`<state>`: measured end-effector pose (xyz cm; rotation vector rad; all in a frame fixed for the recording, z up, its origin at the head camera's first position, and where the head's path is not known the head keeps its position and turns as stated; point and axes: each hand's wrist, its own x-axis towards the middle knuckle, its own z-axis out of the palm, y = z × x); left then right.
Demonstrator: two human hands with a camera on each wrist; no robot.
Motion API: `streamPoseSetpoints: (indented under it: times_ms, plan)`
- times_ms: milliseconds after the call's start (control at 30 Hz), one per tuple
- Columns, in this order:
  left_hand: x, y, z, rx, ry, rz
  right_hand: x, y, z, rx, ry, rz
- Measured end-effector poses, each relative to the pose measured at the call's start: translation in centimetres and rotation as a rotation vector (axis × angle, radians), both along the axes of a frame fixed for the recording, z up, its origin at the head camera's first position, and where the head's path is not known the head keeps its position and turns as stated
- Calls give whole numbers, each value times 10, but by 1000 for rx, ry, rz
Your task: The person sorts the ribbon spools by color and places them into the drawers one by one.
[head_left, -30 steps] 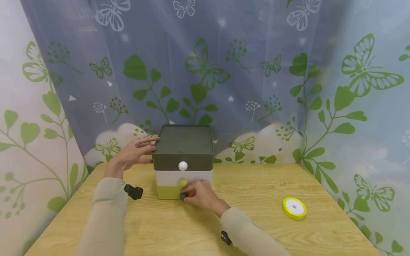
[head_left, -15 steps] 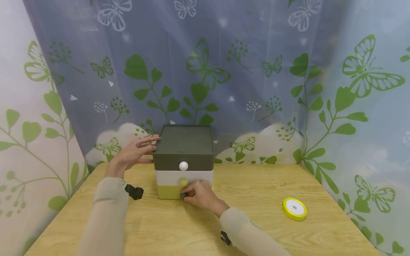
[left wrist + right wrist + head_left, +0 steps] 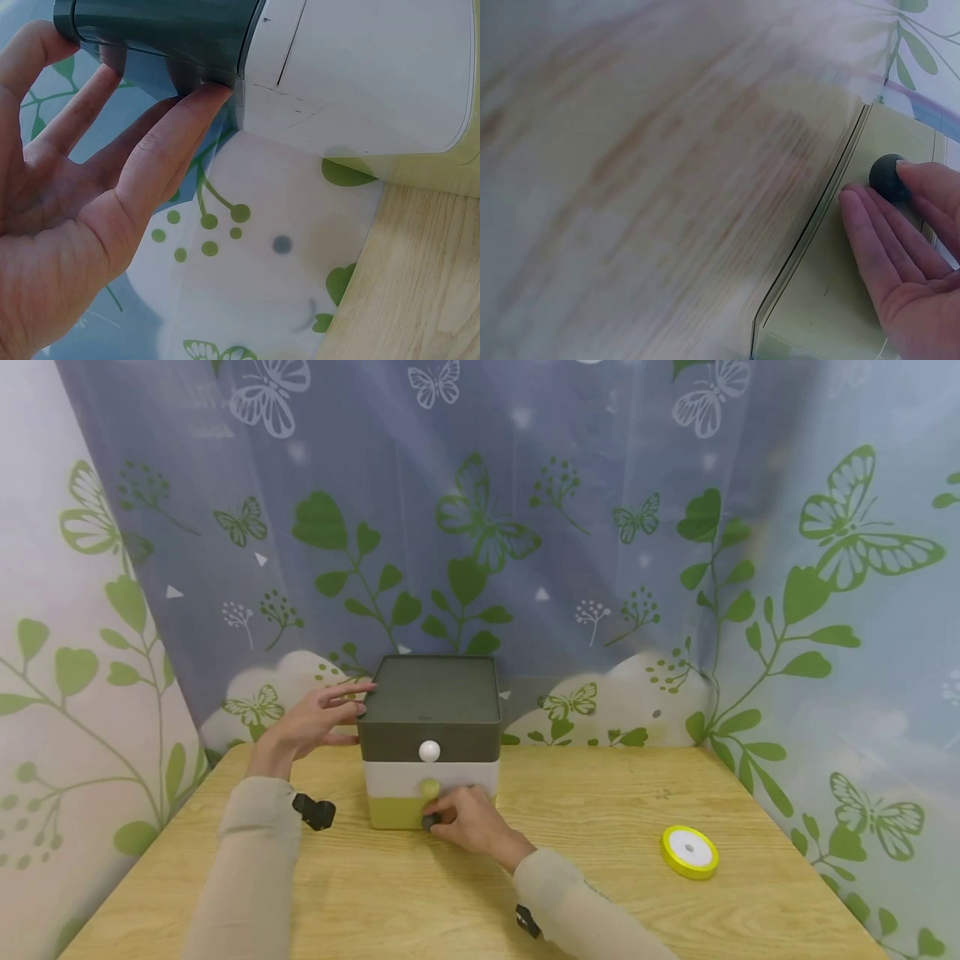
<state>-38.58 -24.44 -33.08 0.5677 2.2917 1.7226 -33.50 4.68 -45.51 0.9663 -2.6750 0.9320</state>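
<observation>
A three-tier drawer box (image 3: 435,689) stands on the table, dark green on top, white in the middle and yellow-green at the bottom. Each tier has a round knob at its front: a white knob (image 3: 429,751), a yellow-green knob (image 3: 430,788) and a dark knob (image 3: 887,178). My right hand (image 3: 472,820) pinches the dark knob of the bottom drawer between thumb and fingers. With fingers spread and fairly straight, my left hand (image 3: 311,720) rests against the left side of the dark green tier; its fingertips (image 3: 217,91) touch that tier's edge in the left wrist view.
To the right on the wooden table (image 3: 600,893) lies a yellow-rimmed roll (image 3: 689,852) with a white centre. A curtain (image 3: 555,610) printed with leaves and butterflies hangs behind the table and at both sides.
Both hands keep their places at the box, and the drawers look the same. Only a slight shift of the head view shows.
</observation>
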Motion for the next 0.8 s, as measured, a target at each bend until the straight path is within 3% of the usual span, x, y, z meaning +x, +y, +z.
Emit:
streamPoseSetpoints:
  times_ms: [200, 433, 800]
  plan:
    - [0, -2, 0, -2, -7, 2, 2, -1, 0, -6, -13, 0]
    - [-1, -3, -1, -3, 1, -8, 8, 2, 0, -29, -97, 13]
    - [-1, -3, -1, 1, -9, -5, 19, 3, 3, 6, -110, 18]
